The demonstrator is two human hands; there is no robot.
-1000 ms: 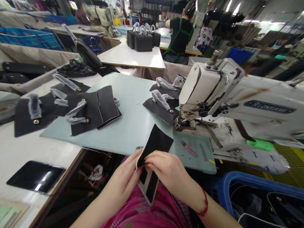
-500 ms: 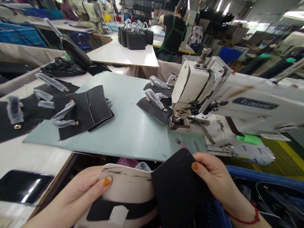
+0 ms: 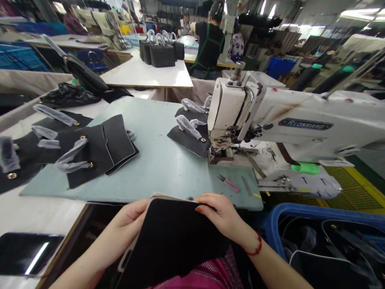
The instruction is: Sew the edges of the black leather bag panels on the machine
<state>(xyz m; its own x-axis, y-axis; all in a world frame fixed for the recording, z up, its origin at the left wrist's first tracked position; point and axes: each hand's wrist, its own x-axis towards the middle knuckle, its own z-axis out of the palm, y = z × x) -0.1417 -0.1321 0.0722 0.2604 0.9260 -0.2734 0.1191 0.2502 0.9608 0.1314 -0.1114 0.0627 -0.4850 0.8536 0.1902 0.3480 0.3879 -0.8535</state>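
Factory benches ran back toward a row of black handbags, and at the near edge of the work, above a pink garment [image 3: 215,271] on the person's lap, a black bag panel [image 3: 171,241] was held nearly flat. The left hand [image 3: 129,224] gripped its left edge, with the fingers out of sight behind it. The right hand [image 3: 219,214] closed on the top edge in a narrow pinch, fingers curled over, a hold that seemed to tilt the face up as if to be looked over. Beyond lay a pale green board [image 3: 156,168], apparently placed to keep work within reach: black flap pieces [image 3: 87,156] with plastic-wrapped straps sat to the left, and more lay beside the foot of a white Rlonxiang sewing machine [image 3: 270,120]. Pink-handled thread snips [image 3: 228,183] rested near that foot, handy to the right hand. A blue crate [image 3: 300,210] of black bag parts stood just right of the board.
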